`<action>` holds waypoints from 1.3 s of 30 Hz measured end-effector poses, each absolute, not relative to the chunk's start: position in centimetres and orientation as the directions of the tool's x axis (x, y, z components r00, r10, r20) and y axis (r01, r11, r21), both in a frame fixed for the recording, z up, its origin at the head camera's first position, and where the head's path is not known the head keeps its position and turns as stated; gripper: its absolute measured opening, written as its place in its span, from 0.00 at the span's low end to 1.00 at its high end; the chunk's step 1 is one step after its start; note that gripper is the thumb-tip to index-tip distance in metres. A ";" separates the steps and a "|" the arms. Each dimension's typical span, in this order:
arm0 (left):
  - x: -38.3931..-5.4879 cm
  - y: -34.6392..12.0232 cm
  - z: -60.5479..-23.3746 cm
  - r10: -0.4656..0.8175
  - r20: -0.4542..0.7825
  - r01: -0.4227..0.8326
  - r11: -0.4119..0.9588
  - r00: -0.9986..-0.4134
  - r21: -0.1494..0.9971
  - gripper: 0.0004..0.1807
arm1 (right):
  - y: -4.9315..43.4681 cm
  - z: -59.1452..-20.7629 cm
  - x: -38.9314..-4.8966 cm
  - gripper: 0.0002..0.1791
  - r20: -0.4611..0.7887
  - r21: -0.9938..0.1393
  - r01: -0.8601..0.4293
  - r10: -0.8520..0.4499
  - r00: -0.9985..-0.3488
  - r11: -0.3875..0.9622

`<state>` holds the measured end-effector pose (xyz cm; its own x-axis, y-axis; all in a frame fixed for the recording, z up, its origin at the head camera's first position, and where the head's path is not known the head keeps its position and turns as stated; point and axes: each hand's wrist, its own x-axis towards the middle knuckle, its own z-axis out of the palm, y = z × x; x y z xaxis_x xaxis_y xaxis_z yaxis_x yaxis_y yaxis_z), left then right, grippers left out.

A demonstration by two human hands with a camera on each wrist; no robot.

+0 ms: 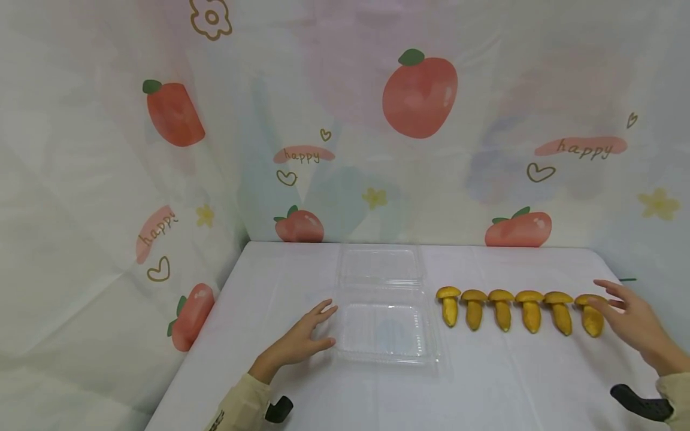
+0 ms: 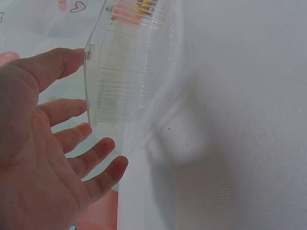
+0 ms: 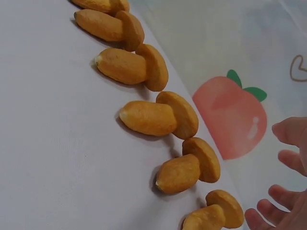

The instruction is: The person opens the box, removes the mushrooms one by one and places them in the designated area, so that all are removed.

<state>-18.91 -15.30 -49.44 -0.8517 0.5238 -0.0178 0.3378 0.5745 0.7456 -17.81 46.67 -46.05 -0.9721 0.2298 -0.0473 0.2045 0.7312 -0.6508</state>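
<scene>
My left hand [image 1: 299,342] is at the left side of a clear plastic clamshell box [image 1: 385,332], its fingers spread and extended. In the left wrist view, the thumb and fingertips are right at the rim of the box [image 2: 127,81], none curled round it. The box lies unfolded, with its lid [image 1: 380,267] tipped back behind the base. On the right, my right hand [image 1: 638,323] hovers by the end mushroom [image 1: 593,323] of a row, fingers loosely bent and apart. Beside that yellow-brown mushroom, the right wrist view shows the fingertips [image 3: 254,218] just past its cap.
Several more mushrooms [image 1: 501,311] lie in a row right of the box, caps toward the back. A white cloth covers the table [image 1: 485,383]. Fruit-printed curtain walls [image 1: 345,120] rise along the back and left. Black straps [image 1: 641,404] show at my wrists.
</scene>
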 end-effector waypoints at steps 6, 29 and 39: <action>-18.8 -15.4 -49.3 0.525 -0.017 0.334 0.566 -0.851 0.753 0.37 | 45.5 -45.5 -17.6 0.37 -0.017 -0.650 0.147 0.179 -0.984 0.746; -18.2 -15.7 -48.6 0.505 0.029 0.366 0.583 -0.862 0.726 0.37 | 41.8 -46.2 -16.7 0.33 0.014 -0.666 0.045 0.074 -0.997 0.744; -17.7 -16.2 -48.2 0.467 0.051 0.363 0.608 -0.883 0.706 0.37 | 39.9 -46.9 -16.7 0.30 0.078 -0.652 -0.044 0.010 -0.997 0.757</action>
